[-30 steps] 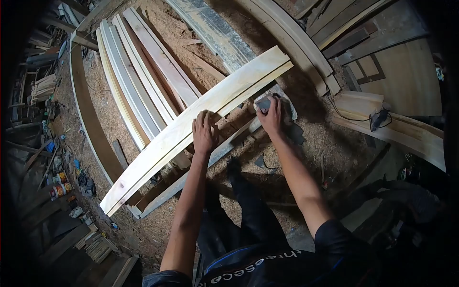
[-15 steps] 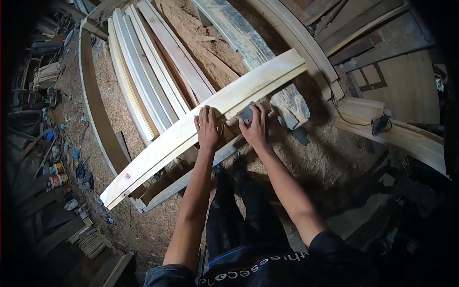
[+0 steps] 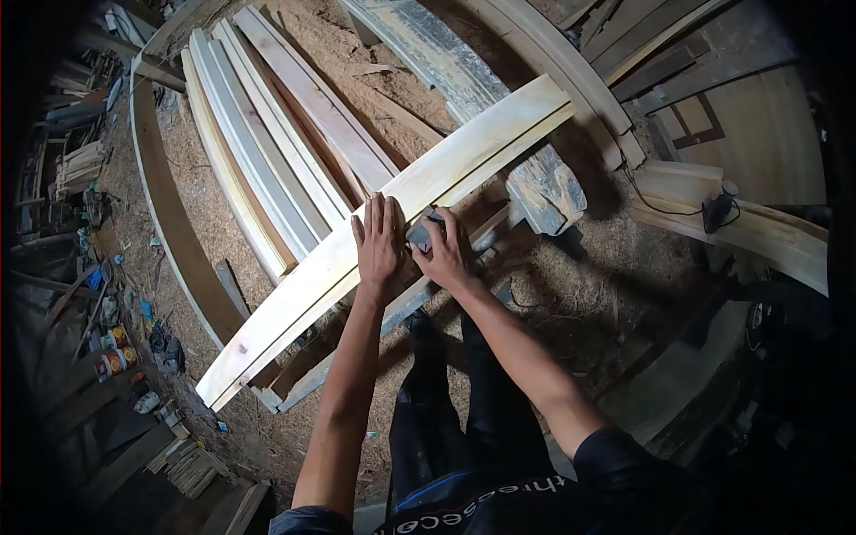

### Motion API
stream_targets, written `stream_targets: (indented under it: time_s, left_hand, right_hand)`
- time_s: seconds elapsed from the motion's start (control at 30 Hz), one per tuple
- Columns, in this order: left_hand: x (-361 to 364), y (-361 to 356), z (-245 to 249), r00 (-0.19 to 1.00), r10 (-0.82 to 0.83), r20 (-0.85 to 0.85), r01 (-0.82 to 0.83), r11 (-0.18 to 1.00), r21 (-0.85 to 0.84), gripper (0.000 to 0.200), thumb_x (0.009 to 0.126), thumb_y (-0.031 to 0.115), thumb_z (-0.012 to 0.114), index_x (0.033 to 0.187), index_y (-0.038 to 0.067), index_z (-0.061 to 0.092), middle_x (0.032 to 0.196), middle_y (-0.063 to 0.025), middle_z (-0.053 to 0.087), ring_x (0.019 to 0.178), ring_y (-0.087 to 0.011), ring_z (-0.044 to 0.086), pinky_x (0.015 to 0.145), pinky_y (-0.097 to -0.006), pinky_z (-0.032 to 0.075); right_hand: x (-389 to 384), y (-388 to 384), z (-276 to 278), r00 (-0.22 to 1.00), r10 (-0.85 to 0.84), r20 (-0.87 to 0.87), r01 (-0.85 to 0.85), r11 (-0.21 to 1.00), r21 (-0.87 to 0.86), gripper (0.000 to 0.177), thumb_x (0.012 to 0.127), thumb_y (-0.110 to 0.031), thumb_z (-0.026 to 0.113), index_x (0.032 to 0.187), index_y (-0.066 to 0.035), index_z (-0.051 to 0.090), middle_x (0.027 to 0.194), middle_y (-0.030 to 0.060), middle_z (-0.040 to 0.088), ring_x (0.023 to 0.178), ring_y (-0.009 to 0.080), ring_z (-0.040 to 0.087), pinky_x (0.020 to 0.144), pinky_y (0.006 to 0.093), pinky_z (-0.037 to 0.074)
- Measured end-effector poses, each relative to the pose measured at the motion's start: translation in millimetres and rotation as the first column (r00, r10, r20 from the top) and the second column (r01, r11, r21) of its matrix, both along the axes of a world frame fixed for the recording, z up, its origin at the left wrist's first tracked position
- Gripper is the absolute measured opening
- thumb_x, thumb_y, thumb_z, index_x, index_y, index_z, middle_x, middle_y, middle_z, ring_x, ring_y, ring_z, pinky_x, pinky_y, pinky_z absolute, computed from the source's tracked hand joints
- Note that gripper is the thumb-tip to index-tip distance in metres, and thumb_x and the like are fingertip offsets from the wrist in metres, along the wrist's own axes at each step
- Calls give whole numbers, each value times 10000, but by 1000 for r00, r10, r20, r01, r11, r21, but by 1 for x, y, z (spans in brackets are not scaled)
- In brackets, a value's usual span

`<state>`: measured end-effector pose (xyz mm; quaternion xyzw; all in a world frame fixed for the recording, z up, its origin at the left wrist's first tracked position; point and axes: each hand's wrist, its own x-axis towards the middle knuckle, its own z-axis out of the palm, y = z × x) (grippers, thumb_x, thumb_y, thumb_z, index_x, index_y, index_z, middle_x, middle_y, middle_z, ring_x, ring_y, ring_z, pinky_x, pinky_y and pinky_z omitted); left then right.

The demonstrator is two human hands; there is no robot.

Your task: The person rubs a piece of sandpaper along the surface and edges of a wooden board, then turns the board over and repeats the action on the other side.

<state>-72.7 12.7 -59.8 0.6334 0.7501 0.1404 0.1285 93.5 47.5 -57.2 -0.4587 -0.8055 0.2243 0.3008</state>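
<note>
A long pale wooden board with a grooved edge lies slantwise across the supports in front of me. My left hand rests flat on its middle, fingers stretched out and side by side. Close beside it, my right hand is closed round a small dark grey piece that looks like sandpaper, pressed against the near edge of the board. The underside of the sandpaper is hidden by my fingers and the board.
Several long planks lie side by side beyond the board. A weathered beam supports its right part. At right, a dark corded tool sits on more timber. Wood shavings cover the ground.
My right hand has slid left along the board's near edge with the sandpaper, closer to my left hand. My left hand stays on the board. The view has shifted slightly.
</note>
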Motion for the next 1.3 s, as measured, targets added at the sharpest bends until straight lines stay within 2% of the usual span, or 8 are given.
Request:
stream_targets:
  time_s: [0.1,0.3,0.5,0.7,0.97,1.03,1.17,1.3]
  left_hand:
    - [-2,14,-6,993,-80,-87,79,997,-10,754,949,238,583,1630,123,282,1705,-150,221,1582,-309,200,1272,-560,104]
    - [19,45,-3,997,-68,-47,69,997,22,593,1086,333,409,1616,90,298,1691,-158,256,1577,-305,208,1277,-544,74]
    - [24,54,-7,995,-90,-45,91,996,21,646,1025,266,512,1613,97,306,1692,-135,271,1573,-301,225,1282,-526,69]
    - [27,53,-9,994,-87,-65,88,996,8,685,996,209,526,1624,101,276,1693,-146,263,1578,-302,212,1281,-531,57]
    - [45,84,-8,995,-96,-10,96,995,15,689,1006,236,528,1626,92,265,1696,-143,254,1580,-298,208,1275,-546,63]
    - [50,88,-8,994,-108,-17,109,994,18,691,1008,252,534,1624,90,267,1690,-145,270,1578,-299,215,1272,-550,75]
    - [50,87,-10,995,-90,-48,90,996,12,677,1024,275,528,1621,87,272,1683,-149,284,1575,-303,223,1267,-559,86]
    - [52,92,-9,996,-73,-52,74,997,13,665,1033,282,519,1618,78,277,1683,-155,283,1576,-303,220,1265,-566,78]
  right_hand:
    - [19,20,2,996,-49,-69,49,999,-2,523,791,-208,788,1250,-74,577,1375,208,455,1209,450,510,1001,524,455]
    - [68,93,13,964,-256,-68,259,965,40,509,819,-170,772,1267,-56,559,1383,247,460,1243,475,515,1014,549,467]
    - [54,51,14,999,-45,-18,45,999,-25,531,791,-184,783,1274,-83,585,1443,236,448,1295,467,495,1062,544,446]
    - [110,150,-1,973,-205,-105,217,969,119,497,830,-142,779,1271,-41,571,1390,238,478,1253,450,525,1015,519,489]
    - [69,84,14,996,-74,-43,73,997,-30,491,803,-145,788,1253,-72,605,1384,217,479,1297,441,497,1063,516,447]
    - [84,100,12,999,-48,-18,49,998,44,508,796,-138,790,1262,-67,599,1380,216,479,1309,450,480,1081,524,431]
    - [139,186,10,957,-289,-34,291,953,88,484,825,-156,793,1256,-67,594,1370,235,496,1238,437,548,1008,477,503]
    - [145,181,13,981,-184,-55,188,977,97,468,831,-152,782,1245,-47,591,1372,233,494,1252,446,534,1010,499,486]
